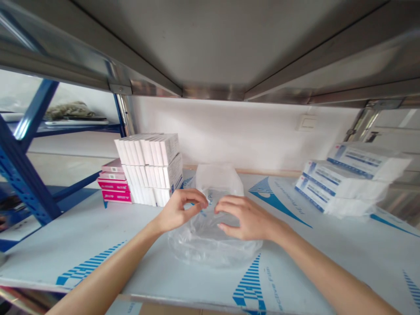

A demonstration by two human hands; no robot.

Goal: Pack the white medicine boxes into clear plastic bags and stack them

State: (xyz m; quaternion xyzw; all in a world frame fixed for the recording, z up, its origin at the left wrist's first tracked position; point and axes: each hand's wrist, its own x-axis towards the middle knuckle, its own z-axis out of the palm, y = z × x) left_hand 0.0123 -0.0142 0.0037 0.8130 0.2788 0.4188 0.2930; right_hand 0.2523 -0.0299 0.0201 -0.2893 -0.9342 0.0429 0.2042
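A clear plastic bag [215, 238] with a white box inside it lies on the white shelf board [98, 232] in the middle. My left hand [179, 210] pinches the bag's film at its near upper edge, fingers curled. My right hand [246, 218] grips the same bag from the right, fingers bent onto the plastic close to the left hand's fingertips. Both forearms reach in from the bottom of the view.
White boxes stand in two stacked rows [151, 168] at the back left, with pink boxes [114, 186] piled beside them. Blue-and-white boxes [348, 179] are stacked at the right. A metal shelf [210, 48] hangs low overhead. A blue rack [22, 170] stands to the left.
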